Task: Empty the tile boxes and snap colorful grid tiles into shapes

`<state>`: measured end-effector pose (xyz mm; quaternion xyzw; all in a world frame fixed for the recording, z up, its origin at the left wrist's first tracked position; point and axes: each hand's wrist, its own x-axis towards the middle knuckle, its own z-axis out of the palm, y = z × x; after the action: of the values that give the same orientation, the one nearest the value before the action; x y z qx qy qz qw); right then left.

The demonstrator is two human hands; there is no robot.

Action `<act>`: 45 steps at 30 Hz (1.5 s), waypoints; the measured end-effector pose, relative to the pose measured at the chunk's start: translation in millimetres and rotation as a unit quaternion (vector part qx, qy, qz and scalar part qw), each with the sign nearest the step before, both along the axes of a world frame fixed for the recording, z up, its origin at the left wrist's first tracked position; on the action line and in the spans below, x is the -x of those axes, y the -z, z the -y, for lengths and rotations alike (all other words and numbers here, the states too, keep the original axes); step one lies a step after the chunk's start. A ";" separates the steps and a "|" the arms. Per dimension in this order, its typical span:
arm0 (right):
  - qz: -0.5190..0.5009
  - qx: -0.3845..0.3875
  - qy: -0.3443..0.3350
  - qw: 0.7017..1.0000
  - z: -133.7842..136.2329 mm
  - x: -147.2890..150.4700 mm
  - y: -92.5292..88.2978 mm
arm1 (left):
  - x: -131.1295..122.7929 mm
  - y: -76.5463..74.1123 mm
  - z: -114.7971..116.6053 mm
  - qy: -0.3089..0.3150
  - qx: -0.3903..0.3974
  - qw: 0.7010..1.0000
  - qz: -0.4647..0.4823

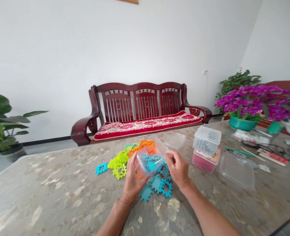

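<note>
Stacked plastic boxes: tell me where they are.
In the head view, the stacked plastic boxes stand on the stone-patterned table, right of the right hand, beside a clear lid.

The only thing I could read was a small red numeral 2 (240, 69), at my two o'clock, just above the leaves of a green potted plant (237, 82). At my three o'clock on the counter (61, 183), a white printed card (251, 136) and a red booklet (273, 156) bore print too small and blurred to read.
</note>
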<state>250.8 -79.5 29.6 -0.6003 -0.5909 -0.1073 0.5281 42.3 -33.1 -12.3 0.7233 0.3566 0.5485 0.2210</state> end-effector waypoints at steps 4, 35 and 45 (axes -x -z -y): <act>0.112 0.013 -0.067 0.991 7.5 19.0 -4.1 | -0.8 8.0 3.1 0.012 0.042 0.999 -0.001; 0.089 0.006 -0.004 0.996 -9.0 20.0 18.7 | -7.3 -10.1 16.0 -0.007 0.273 0.941 0.202; -0.082 0.051 -0.078 0.992 -16.3 10.3 26.1 | -5.1 -15.8 17.7 0.027 0.263 0.951 0.163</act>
<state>240.5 -63.2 3.5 -0.5852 -0.5953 0.0147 0.5504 47.5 -50.8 3.5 0.5501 0.4273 0.5394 0.4731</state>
